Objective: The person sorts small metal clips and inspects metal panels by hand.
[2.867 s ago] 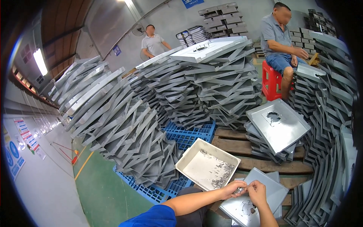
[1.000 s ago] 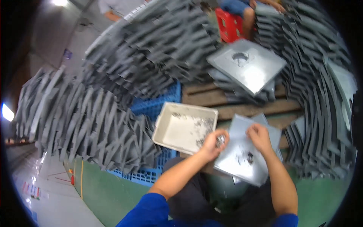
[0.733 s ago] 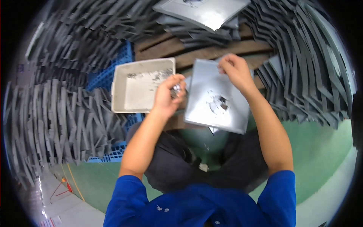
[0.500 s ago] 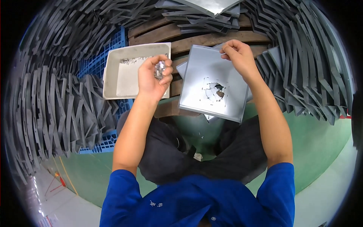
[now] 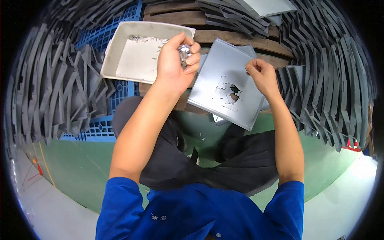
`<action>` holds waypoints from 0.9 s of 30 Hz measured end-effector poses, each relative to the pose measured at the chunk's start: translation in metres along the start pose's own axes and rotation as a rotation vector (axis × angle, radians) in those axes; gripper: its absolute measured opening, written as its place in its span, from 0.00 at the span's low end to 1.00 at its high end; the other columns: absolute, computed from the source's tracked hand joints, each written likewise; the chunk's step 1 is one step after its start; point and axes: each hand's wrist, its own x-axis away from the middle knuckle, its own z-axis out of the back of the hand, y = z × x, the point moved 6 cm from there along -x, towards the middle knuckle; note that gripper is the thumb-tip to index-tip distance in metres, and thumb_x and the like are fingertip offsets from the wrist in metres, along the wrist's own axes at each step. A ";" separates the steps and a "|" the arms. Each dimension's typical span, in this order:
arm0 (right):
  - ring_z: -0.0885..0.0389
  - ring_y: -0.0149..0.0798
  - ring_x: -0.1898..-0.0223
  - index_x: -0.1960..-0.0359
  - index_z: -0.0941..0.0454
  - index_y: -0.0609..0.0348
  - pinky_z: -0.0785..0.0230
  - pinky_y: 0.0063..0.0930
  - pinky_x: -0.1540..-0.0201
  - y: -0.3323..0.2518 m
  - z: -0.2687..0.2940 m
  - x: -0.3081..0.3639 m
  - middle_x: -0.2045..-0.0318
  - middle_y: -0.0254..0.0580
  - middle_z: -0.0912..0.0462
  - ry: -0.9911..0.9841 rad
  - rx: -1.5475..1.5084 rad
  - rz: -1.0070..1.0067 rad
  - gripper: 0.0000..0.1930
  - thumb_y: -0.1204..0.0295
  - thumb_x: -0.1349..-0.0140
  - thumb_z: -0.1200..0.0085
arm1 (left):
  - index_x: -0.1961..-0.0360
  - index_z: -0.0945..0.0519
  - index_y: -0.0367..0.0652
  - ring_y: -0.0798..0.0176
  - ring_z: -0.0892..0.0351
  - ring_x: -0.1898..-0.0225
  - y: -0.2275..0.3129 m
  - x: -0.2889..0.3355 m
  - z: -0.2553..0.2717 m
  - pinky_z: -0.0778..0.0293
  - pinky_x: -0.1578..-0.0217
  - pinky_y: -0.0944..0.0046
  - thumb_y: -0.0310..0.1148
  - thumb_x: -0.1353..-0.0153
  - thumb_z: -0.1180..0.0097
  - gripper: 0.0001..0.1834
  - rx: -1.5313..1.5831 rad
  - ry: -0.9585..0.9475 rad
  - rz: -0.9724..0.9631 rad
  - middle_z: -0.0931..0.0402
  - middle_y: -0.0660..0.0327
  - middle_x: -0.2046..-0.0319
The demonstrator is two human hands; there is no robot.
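Filling the left and right margins of the frame, stacks of grey angular metal parts [image 5: 52, 88] fan outward in overlapping rows above a green floor [image 5: 76, 168]. Blue plastic crates [image 5: 120, 94] and a wooden pallet [image 5: 224, 36] occupy the upper centre. A shallow, off-white rectangular tray [image 5: 132, 60] lies at upper left of centre, its long axis running left to right, with a scatter of small metal pieces along its far edge. Centre-right, a flat square panel of smooth grey sheet metal [image 5: 224, 88] lies tilted, one corner pointing toward the lower right, over a similar panel beneath it; a ragged punched hole marks its middle. The left hand [image 5: 174, 64] is closed in a fist around a small cluster of shiny metal bits [image 5: 185, 51], held over the tray's right edge. The right hand [image 5: 262, 74] rests at the panel's upper right edge, fingers curled in a pinch; whether it grips the edge or a small piece is unclear.
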 end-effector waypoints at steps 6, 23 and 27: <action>0.21 0.39 0.77 0.71 0.21 0.64 0.31 0.32 0.70 0.007 -0.023 0.015 0.80 0.46 0.21 -0.065 0.364 0.040 0.08 0.71 0.44 0.44 | 0.71 0.30 0.43 0.72 0.39 0.83 -0.003 0.002 -0.002 0.47 0.88 0.74 0.39 0.32 0.57 0.13 -0.076 0.137 -0.074 0.32 0.62 0.76; 0.18 0.50 0.65 0.70 0.18 0.60 0.27 0.38 0.60 0.103 -0.093 0.017 0.68 0.50 0.17 -0.053 0.438 -0.030 0.08 0.69 0.45 0.44 | 0.70 0.29 0.40 0.71 0.36 0.80 0.009 0.005 -0.002 0.46 0.84 0.73 0.34 0.37 0.55 0.09 -0.111 0.234 -0.129 0.30 0.61 0.76; 0.18 0.51 0.64 0.69 0.18 0.60 0.27 0.38 0.58 0.105 -0.101 0.016 0.67 0.49 0.17 -0.051 0.452 -0.068 0.08 0.70 0.46 0.44 | 0.73 0.28 0.40 0.71 0.36 0.80 0.010 0.001 0.000 0.46 0.84 0.72 0.33 0.39 0.54 0.09 -0.119 0.218 -0.144 0.30 0.61 0.77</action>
